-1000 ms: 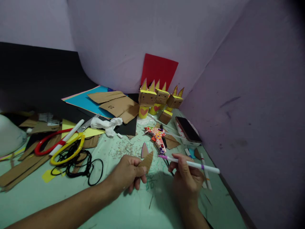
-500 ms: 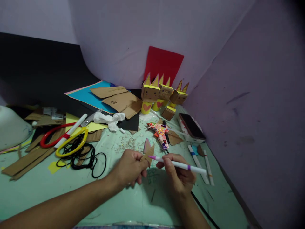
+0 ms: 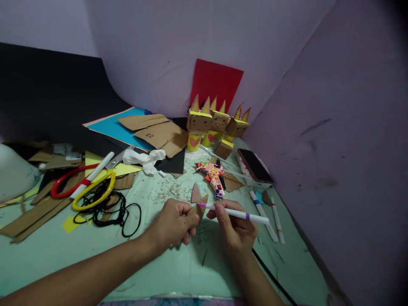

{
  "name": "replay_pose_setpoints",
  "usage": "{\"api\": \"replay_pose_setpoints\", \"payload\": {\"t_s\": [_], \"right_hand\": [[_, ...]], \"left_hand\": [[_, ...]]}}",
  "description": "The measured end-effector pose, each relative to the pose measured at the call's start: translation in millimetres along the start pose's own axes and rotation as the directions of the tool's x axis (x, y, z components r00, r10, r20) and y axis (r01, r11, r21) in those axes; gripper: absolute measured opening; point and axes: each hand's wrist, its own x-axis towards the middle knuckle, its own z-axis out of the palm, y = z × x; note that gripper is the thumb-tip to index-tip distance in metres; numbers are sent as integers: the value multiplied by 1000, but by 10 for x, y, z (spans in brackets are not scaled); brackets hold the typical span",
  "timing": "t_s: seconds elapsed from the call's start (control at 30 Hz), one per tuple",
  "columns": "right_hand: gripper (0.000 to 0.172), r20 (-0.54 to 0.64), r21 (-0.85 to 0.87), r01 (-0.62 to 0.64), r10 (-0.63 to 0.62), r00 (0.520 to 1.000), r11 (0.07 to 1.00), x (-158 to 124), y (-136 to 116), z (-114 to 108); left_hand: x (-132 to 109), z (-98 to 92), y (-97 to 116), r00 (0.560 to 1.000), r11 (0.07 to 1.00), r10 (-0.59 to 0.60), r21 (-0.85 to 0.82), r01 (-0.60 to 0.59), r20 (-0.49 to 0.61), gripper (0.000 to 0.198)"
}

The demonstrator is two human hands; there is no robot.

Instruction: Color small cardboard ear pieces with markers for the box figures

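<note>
My left hand (image 3: 174,224) pinches a small pointed cardboard piece (image 3: 197,208) just above the green table (image 3: 159,272). In my right hand (image 3: 235,227) lies a white marker with a purple tip (image 3: 236,212), fingers closed round it. The marker's tip touches the upper edge of the cardboard piece. A second pointed cardboard piece (image 3: 195,193), coloured purple, lies on the table right behind it.
A patterned glue gun (image 3: 213,175), two more markers (image 3: 269,216) and a phone (image 3: 254,165) lie at the right. Cardboard figures with yellow spikes (image 3: 210,125) stand at the back. Scissors (image 3: 92,185), black cord (image 3: 111,210), crumpled tissue (image 3: 143,158) and cardboard sheets (image 3: 156,134) lie at the left.
My right hand has brought the marker leftward until its tip meets the cardboard piece. The left hand has kept its grip and shifted only slightly.
</note>
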Motion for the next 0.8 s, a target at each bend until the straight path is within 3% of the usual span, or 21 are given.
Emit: {"api": "replay_pose_setpoints", "payload": {"t_s": [0.17,0.33,0.5,0.7,0.8], "right_hand": [[15,-48,-20,9,-10,999,1000,3,-6,-15],[15,14,26,16,-16,1000,1000,2,-5,-5],[12,-58,-32,15,-17,998,999,28,12,-27],[15,6,21,15,-15,1000,1000,20,3,-17],[13,-51,-38,26,-28,998,999,28,-1,-23]], "left_hand": [[-3,6,19,1000,1000,0,-5,0,-6,27],[-6,2,28,1000,1000,-3,-8,2,-12,31],[1,-5,27,1000,1000,-19,-16,19,-17,27],[-20,-2,43,1000,1000,-5,-28,5,-13,28],[-22,-2,37,1000,1000,2,-28,-2,-14,25]]}}
